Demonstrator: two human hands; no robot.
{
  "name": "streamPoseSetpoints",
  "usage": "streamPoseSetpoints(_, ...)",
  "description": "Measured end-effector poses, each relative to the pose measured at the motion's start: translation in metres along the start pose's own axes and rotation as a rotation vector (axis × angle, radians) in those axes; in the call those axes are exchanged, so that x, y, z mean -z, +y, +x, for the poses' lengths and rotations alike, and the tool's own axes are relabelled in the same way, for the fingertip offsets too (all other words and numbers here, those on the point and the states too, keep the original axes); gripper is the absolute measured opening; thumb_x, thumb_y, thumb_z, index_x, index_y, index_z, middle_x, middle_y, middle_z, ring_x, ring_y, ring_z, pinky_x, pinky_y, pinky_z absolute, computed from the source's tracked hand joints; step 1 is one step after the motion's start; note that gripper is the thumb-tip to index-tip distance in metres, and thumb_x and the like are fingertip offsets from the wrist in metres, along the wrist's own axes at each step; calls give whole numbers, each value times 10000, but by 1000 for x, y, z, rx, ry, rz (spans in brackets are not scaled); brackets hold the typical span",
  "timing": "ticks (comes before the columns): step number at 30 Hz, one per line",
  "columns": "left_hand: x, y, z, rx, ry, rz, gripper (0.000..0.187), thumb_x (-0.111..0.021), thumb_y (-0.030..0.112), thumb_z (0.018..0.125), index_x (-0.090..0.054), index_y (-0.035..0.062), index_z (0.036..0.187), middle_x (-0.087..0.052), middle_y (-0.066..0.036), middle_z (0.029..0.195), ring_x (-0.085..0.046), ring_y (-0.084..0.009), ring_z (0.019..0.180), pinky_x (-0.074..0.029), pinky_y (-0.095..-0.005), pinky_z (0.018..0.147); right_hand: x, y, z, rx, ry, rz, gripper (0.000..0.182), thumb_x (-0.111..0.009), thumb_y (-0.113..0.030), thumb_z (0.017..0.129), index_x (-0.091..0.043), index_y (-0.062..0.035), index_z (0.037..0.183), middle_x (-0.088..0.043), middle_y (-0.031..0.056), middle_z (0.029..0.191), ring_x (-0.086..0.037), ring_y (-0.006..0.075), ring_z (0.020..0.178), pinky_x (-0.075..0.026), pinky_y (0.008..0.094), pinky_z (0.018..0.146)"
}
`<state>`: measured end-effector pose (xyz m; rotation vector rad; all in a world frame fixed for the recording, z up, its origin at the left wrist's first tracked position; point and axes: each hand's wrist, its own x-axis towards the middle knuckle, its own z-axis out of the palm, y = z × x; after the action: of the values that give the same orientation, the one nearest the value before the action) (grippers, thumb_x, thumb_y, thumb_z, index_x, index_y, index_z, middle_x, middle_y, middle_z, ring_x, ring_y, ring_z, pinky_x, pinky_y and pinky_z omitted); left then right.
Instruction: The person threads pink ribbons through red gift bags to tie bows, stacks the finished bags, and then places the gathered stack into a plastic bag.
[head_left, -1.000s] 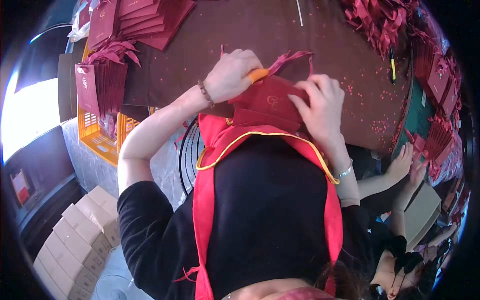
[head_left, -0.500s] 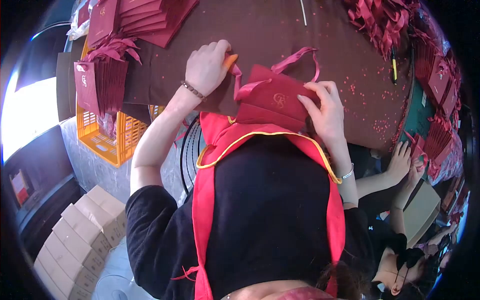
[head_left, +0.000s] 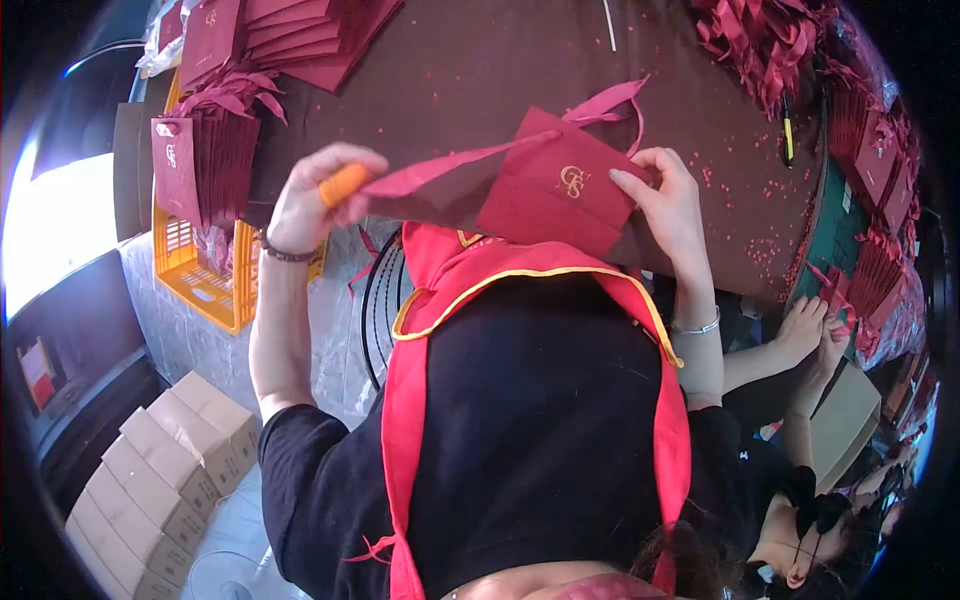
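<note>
A dark red paper gift bag (head_left: pixel 560 185) with a gold emblem lies at the table's near edge, tilted. My right hand (head_left: pixel 668 195) grips its right edge between thumb and fingers. Off to the left, my left hand (head_left: pixel 322 195) pinches the end of a pink-red ribbon (head_left: pixel 450 167), which stretches taut from the bag. An orange finger cover (head_left: pixel 344 185) sits on one of that hand's fingers. Another ribbon loop (head_left: pixel 610 103) stands loose at the bag's upper right.
Stacked red bags (head_left: pixel 205 170) stand at the left above a yellow crate (head_left: pixel 240 275). More flat bags (head_left: pixel 310 40) lie at the back left. Ribbon bundles (head_left: pixel 765 45) and a yellow pen (head_left: pixel 788 138) are at the right. A co-worker's hands (head_left: pixel 810 330) work nearby. Cardboard boxes (head_left: pixel 160 480) line the lower left.
My left hand has moved left and toward me, drawing the ribbon out straight. The bag has turned and its front shows more fully; my right hand stays on its edge.
</note>
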<state>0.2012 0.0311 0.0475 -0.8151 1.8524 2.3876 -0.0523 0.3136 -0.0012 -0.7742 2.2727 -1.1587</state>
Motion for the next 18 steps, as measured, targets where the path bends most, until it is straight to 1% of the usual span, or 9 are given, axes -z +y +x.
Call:
streamPoseSetpoints(3,-22,1,-6,-147,-391,-267,274,-498,154,919,-580,-67,1059,-648,-141,841,-635,-175,737,-498,-255,680,-3,-1,7,29,9,22,272,-731,-174,723,-593,0,881,-562,100,825,-563,191,727,-444,299,665)
streamPoseSetpoints(4,-24,0,-3,-172,-465,-291,304,-559,89,876,-542,-101,1113,-629,-199,1006,-633,-243,924,-487,-339,840,-4,-2,8,46,6,7,270,-732,-173,721,-592,-1,877,-561,100,820,-563,194,729,-446,300,668)
streamPoseSetpoints(6,-51,15,-4,-202,-503,-314,358,-600,-29,814,-517,-96,1155,-605,-193,1081,-598,-241,1024,-453,-338,910,-4,-4,8,62,9,-11,268,-732,-172,719,-591,-2,873,-560,100,816,-563,197,731,-447,300,671)
streamPoseSetpoints(8,-69,25,2,-191,-269,-27,341,-628,-66,785,-538,-62,1114,-634,-157,1031,-613,-201,994,-472,-278,866,-4,-10,7,125,-17,-101,217,-697,-134,769,-587,22,873,-523,47,824,-543,105,728,-445,237,644)
streamPoseSetpoints(9,-78,27,9,-179,-158,121,300,-629,-45,798,-548,-53,1087,-644,-145,1013,-620,-180,976,-480,-251,834,-5,-14,5,141,16,-69,241,-716,-164,733,-588,-6,862,-556,99,821,-560,203,738,-448,305,671)
streamPoseSetpoints(12,-93,28,28,-153,27,364,130,-656,38,811,-605,-2,924,-655,-43,880,-610,-93,782,-473,-205,671,-12,-17,0,197,1,-82,234,-706,-161,741,-590,-6,872,-549,100,824,-557,218,726,-447,316,661)
streamPoseSetpoints(13,-100,20,38,-477,143,560,110,-686,79,786,-612,19,842,-627,-31,785,-586,-119,715,-477,-243,638,-13,-22,-3,194,-20,-75,239,-698,-159,747,-593,-3,894,-545,104,825,-555,230,719,-447,324,656)
streamPoseSetpoints(15,-108,23,50,-777,191,831,156,-710,107,752,-594,13,796,-604,-51,745,-585,-174,724,-480,-280,636,-17,-24,-8,160,-39,-44,246,-694,-160,748,-594,-4,911,-542,105,823,-553,228,715,-445,322,649)
streamPoseSetpoints(18,-123,10,58,-559,85,761,155,-690,127,758,-579,39,822,-604,-69,747,-590,-220,739,-479,-303,642,-14,-29,-11,141,-84,-37,255,-683,-151,757,-589,-8,946,-545,103,817,-548,207,695,-444,318,640)
